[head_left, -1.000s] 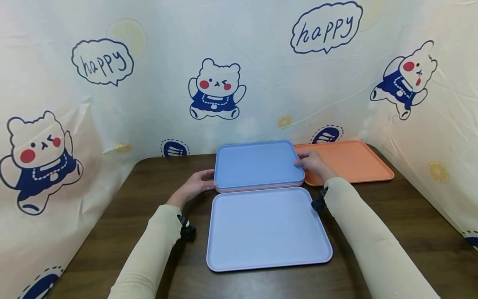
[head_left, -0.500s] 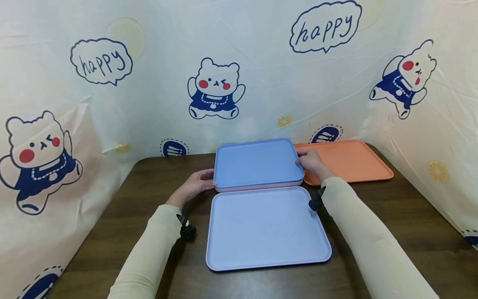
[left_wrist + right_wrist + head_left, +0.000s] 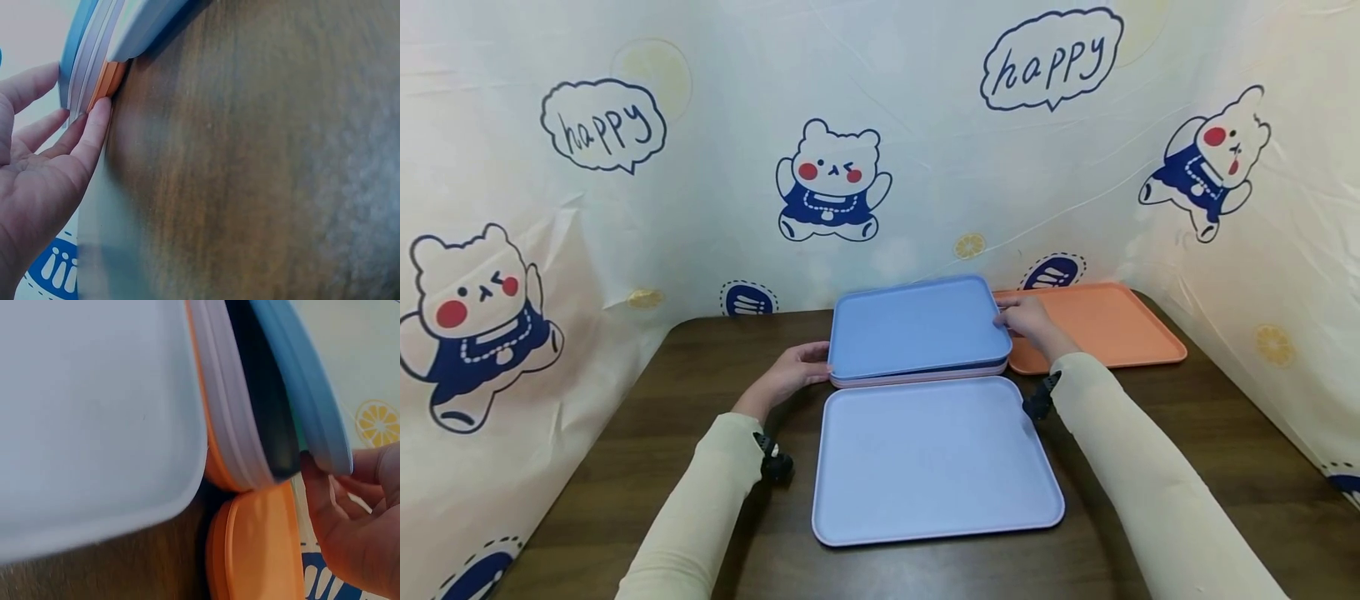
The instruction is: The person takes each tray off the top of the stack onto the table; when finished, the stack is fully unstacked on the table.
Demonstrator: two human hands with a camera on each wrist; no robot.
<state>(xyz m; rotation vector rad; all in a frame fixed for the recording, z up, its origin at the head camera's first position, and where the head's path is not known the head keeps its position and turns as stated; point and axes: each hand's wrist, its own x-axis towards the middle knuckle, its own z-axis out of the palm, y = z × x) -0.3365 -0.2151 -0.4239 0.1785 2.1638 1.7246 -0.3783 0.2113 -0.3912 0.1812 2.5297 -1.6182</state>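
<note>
A blue tray [image 3: 917, 327] tops a stack at the back of the table, tilted with its right side raised. My right hand [image 3: 1028, 321] pinches its right edge; in the right wrist view a dark gap separates it from the pale lavender-pink trays [image 3: 234, 406] below. At the stack's left side, my left hand [image 3: 790, 373] touches the rims with extended fingers. Beneath the pale trays, the left wrist view shows an orange rim [image 3: 111, 80]. In front of the stack lies a light periwinkle tray [image 3: 936, 462].
Orange trays [image 3: 1105, 325] lie at the back right, partly behind my right hand. The brown wooden table [image 3: 647, 450] ends at a cloth backdrop [image 3: 715, 192] printed with bears, and more cloth rises on both sides.
The right side of the blue tray has risen with my right hand, and a gap has opened over the pale trays. My left hand has stayed at the stack's left side.
</note>
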